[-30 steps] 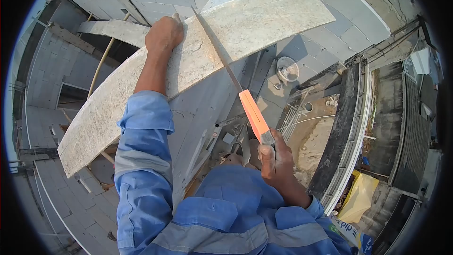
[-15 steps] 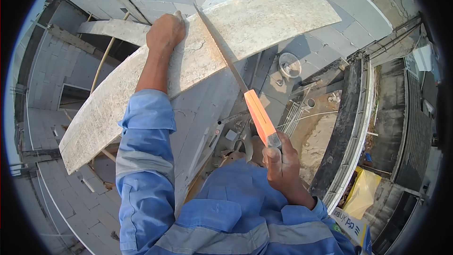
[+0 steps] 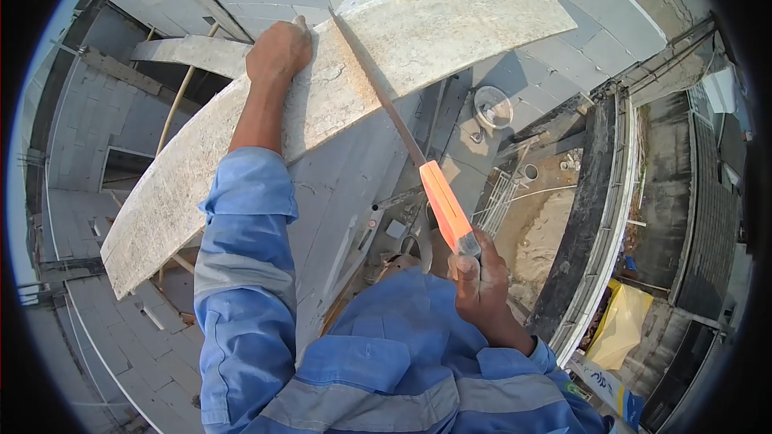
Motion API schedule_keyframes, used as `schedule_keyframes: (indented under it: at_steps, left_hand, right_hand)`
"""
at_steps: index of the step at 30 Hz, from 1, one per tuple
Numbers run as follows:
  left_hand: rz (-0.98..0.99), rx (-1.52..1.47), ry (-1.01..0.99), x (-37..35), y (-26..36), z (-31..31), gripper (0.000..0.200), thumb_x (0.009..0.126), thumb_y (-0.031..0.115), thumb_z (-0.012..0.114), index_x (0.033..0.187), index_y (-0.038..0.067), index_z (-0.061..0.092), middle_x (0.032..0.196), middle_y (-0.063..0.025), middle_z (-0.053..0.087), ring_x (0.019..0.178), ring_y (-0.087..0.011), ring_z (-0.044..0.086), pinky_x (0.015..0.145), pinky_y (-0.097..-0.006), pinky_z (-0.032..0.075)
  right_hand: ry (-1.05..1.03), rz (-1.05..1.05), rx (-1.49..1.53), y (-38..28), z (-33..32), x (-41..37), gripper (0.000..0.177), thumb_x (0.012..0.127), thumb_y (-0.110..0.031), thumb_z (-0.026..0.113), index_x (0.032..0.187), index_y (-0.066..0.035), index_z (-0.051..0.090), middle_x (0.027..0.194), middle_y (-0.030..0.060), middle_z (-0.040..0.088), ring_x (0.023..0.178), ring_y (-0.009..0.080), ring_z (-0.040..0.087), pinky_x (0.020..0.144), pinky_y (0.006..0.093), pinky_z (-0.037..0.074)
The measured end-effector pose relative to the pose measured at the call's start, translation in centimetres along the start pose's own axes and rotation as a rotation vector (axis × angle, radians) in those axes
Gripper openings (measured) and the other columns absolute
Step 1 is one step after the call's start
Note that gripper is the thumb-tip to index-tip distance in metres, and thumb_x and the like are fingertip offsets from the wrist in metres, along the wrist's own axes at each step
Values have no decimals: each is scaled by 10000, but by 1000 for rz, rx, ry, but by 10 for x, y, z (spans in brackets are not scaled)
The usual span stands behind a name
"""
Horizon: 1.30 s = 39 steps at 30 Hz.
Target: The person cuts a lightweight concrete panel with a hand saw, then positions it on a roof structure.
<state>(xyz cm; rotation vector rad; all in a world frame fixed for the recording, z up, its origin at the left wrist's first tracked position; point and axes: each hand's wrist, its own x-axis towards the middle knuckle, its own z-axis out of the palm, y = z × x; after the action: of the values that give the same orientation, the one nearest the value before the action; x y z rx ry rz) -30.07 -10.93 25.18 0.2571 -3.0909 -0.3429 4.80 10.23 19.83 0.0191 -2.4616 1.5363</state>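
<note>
A long, pale, dusty board (image 3: 458, 28) runs from lower left to upper right. My left hand (image 3: 279, 50) lies on its upper edge, fingers wrapped round that edge. In my right hand (image 3: 482, 280) is the orange handle of a handsaw (image 3: 448, 207). The saw's thin blade crosses the board just right of my left hand, its tip beyond the far edge. Pale sawdust lies beside the blade. The fingertips of my left hand are hidden.
Under the board stands a grey block wall (image 3: 330, 185). A round basin (image 3: 493, 108) sits below at centre right. A curved ledge (image 3: 599, 233) runs down the right, near a yellow sheet (image 3: 619, 325). A bamboo pole (image 3: 178, 100) leans at the left.
The saw handle has shifted slightly down and right along the cut. The board and my left hand appear slightly farther left in view.
</note>
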Motion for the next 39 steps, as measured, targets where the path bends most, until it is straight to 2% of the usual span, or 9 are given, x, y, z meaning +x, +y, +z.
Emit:
schedule_keyframes:
  at_steps: [2, 6, 9, 14, 18, 21, 25, 32, 39]
  left_hand:
    - [18, 4, 15, 9, -6, 8, 560, 1001, 445, 354, 1153, 12, 675, 1206, -218, 649, 1142, -374, 610, 962, -453, 464]
    - [9, -21, 19, 5, -4, 3, 567, 1001, 455, 355, 1146, 9, 675, 1213, -212, 647, 1147, -378, 606, 958, -454, 468]
    - [20, 8, 1, 25, -14, 16, 565, 1004, 451, 351, 1144, 11, 676, 1211, -215, 646, 1149, -379, 604, 962, -456, 466]
    - [22, 24, 5, 13, -9, 8, 568, 1001, 461, 350, 1160, 21, 673, 1221, -211, 643, 1155, -378, 601, 967, -459, 462]
    - [64, 18, -1, 10, -5, 5, 578, 1001, 471, 343, 1174, 24, 667, 1234, -206, 638, 1166, -376, 596, 975, -460, 456]
    - [37, 38, 9, 23, -12, 14, 585, 1002, 469, 333, 1168, 18, 667, 1236, -205, 637, 1171, -376, 592, 981, -462, 451]
    - [52, 12, 22, 21, -9, 13, 588, 1001, 469, 332, 1161, 14, 669, 1238, -200, 637, 1172, -376, 592, 981, -463, 450]
    - [55, -10, -11, 13, -10, 11, 577, 1002, 448, 324, 1163, 16, 670, 1234, -217, 634, 1169, -377, 593, 978, -469, 453]
    - [50, 14, -2, 19, -7, 13, 575, 1004, 456, 327, 1195, 25, 657, 1246, -200, 634, 1167, -374, 596, 981, -461, 452]
  right_hand:
    - [-13, 149, 248, -11, 7, 42, 461, 1010, -320, 508, 1254, 72, 506, 849, 189, 669, 718, 301, 676, 686, 376, 525]
    - [43, 2, 119, -24, 60, 154, 523, 1009, -362, 505, 1242, 107, 489, 675, 234, 598, 662, 382, 646, 584, 419, 476]
    - [-92, 136, 147, -34, 23, 107, 511, 1008, -336, 515, 1251, 113, 484, 713, 229, 625, 686, 353, 670, 591, 417, 488]
    - [15, 92, 156, -17, -3, 17, 445, 1004, -281, 534, 1218, 109, 505, 711, 199, 636, 669, 265, 684, 581, 392, 494]
    - [27, 55, 16, -25, 54, 135, 439, 994, -292, 554, 1206, 92, 528, 693, 205, 628, 596, 308, 656, 550, 390, 483]
    - [-76, 144, 66, -36, 34, 123, 465, 996, -320, 544, 1217, 89, 528, 749, 220, 647, 645, 328, 668, 579, 378, 498]
    - [-16, 45, 103, -11, -10, -8, 472, 1003, -309, 526, 1263, 85, 507, 886, 248, 668, 771, 353, 691, 670, 379, 526]
    - [37, 88, 150, -30, 55, 150, 522, 1003, -350, 525, 1244, 112, 494, 737, 253, 630, 701, 329, 679, 631, 385, 503]
    - [-7, 101, 88, -19, -12, -12, 398, 1017, -247, 480, 1256, 68, 520, 875, 149, 691, 743, 229, 685, 735, 331, 533]
